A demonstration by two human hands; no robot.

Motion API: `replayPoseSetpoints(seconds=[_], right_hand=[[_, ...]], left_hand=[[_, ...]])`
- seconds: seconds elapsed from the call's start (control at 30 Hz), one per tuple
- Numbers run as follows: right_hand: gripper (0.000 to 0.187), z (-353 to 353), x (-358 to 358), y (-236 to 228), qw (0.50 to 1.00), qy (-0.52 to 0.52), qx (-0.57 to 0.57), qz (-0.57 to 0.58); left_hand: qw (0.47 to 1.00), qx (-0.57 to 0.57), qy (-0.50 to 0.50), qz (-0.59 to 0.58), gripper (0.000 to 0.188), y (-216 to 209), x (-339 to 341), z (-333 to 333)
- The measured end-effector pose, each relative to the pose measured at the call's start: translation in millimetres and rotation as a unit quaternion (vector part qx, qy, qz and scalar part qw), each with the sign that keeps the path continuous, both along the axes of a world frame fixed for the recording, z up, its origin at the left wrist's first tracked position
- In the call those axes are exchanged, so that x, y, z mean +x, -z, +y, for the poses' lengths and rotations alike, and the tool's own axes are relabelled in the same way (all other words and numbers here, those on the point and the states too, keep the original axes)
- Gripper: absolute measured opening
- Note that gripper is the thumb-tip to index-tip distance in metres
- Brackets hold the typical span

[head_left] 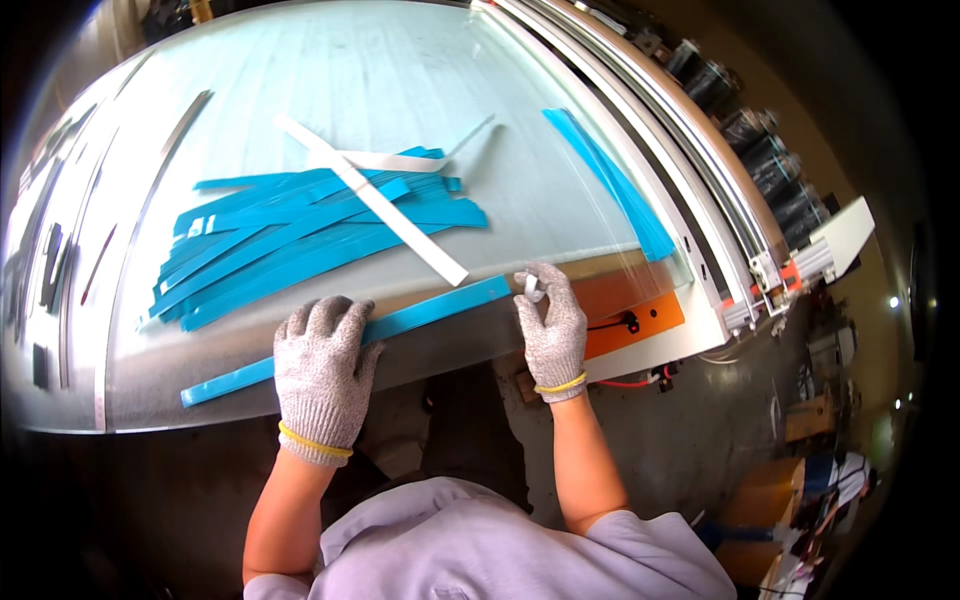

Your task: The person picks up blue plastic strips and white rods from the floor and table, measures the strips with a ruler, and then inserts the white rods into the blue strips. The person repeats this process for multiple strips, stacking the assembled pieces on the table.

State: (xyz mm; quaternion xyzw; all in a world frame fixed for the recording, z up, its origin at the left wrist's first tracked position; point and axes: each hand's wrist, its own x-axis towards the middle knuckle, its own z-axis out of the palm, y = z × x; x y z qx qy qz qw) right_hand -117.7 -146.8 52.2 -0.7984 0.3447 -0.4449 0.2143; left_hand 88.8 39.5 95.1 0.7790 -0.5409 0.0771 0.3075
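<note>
Both my hands wear grey knit gloves with yellow cuffs. Beneath my left hand (325, 365) runs a long blue strip (440, 308) near the table's front edge. The fingers lie over its upper edge and the thumb is at its lower edge. My right hand (555, 330), just beyond the strip's right end, pinches a small white piece (534, 290) between thumb and fingers; its exact kind is unclear. Farther back lies a loose pile of blue strips (300, 235). A long white strip (400, 220) crosses the pile diagonally.
The glass-like tabletop (400, 70) bends away to the left. More blue strips (610, 185) lie at the right, beside a white metal rail (640, 110). An orange panel (640, 325) is near my right hand. Dark wrapped rolls (770, 165) stand beyond the rail. Another person (850, 475) is at the lower right.
</note>
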Motion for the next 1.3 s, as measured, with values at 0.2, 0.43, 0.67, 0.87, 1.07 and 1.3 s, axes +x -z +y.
replayPoseSetpoints(seconds=[0.2,0.43,0.67,0.87,1.07,1.3], right_hand=[[0.045,-3.3,-10.6,-3.9,0.999,-0.020,0.050,0.000],[0.048,-3.2,-12.4,-25.7,0.987,-0.101,-0.022,0.121],[0.048,-7.1,-12.2,-26.6,0.974,-0.136,-0.075,0.167],[0.052,11.3,17.6,-26.1,0.952,-0.227,-0.135,0.157],[0.049,16.1,29.5,-32.5,0.929,-0.253,-0.140,0.230],[0.056,21.6,7.2,-24.4,0.909,-0.306,-0.196,0.203]], left_hand=[[0.998,0.027,0.013,0.052,0.023,0.0,-4.6,-18.5],[0.998,0.040,0.025,0.051,0.035,-6.5,-8.1,-16.5],[0.998,0.052,0.023,0.019,0.037,-3.2,-13.5,-15.6],[0.996,0.059,0.047,0.039,0.029,-8.1,-16.8,-19.0],[0.997,0.057,0.052,0.009,0.045,-1.1,-22.3,-4.6],[0.993,0.066,0.083,-0.060,0.050,0.4,-26.6,8.7]])
